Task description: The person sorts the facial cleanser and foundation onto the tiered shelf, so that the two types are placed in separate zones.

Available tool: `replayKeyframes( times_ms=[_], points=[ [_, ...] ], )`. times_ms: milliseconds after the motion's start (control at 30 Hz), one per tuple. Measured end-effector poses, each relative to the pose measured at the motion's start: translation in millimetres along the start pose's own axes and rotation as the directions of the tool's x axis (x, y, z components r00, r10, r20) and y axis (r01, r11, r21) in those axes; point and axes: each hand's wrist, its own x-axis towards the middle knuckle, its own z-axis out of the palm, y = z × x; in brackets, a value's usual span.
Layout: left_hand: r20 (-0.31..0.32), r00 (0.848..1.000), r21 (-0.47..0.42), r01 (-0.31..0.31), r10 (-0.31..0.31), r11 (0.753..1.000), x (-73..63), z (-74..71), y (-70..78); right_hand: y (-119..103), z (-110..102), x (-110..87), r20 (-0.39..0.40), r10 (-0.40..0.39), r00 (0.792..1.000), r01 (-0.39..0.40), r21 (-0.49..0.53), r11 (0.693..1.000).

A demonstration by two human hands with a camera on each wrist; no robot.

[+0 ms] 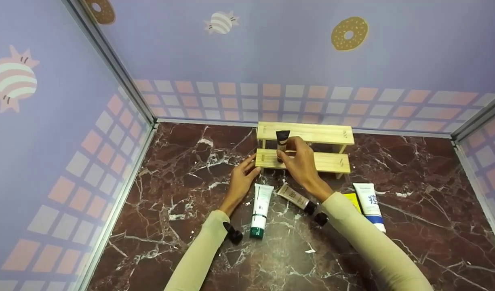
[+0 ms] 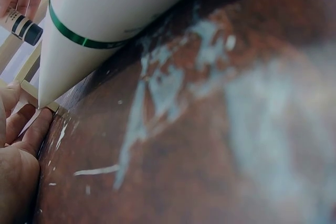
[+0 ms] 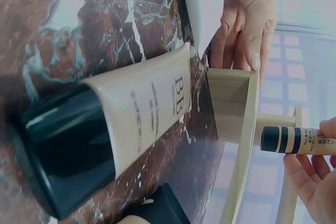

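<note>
My right hand [image 1: 300, 161] grips a small beige tube [image 3: 310, 140] with a black striped cap. The tube stands upright, cap down, close over the lower step of a two-tier wooden rack [image 1: 328, 161]; a narrow gap shows under the cap in the right wrist view. At the left end of that step, my left hand [image 1: 241, 180] touches the wood with fairly straight fingers. Between the hands lie a white tube with a green cap [image 1: 261, 210] and a beige BB cream tube [image 1: 293, 196] with a black cap.
Under the right forearm, partly hidden, lie a yellow item [image 1: 353, 201] and a white tube with a blue band [image 1: 369, 206]. Another black-capped item [image 3: 163, 205] appears at the right wrist view's lower edge. Patterned walls [image 1: 247, 52] border the dark marbled surface [image 1: 182, 169].
</note>
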Motion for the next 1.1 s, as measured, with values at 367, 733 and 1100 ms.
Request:
replayKeyframes(
  times_ms=[367, 733, 1100],
  points=[
    [0.011, 1.0, 0.01, -0.022, 0.022, 1.0, -0.3, -2.1, 0.8, -3.5, 14.8, 2.7, -0.001, -0.01, 1.0, 0.01, 0.013, 1.0],
    [0.015, 1.0, -0.021, 0.004, -0.004, 1.0, 0.1, -1.2, -0.5, -7.2, 25.3, 8.0, 0.013, 0.011, 1.0, -0.011, 0.03, 1.0],
    [0.02, 1.0, -0.03, 0.005, -0.005, 1.0, -0.2, -1.4, 0.2, -7.6, 32.4, 11.3, -0.002, -0.008, 1.0, 0.008, 0.015, 1.0]
  ],
)
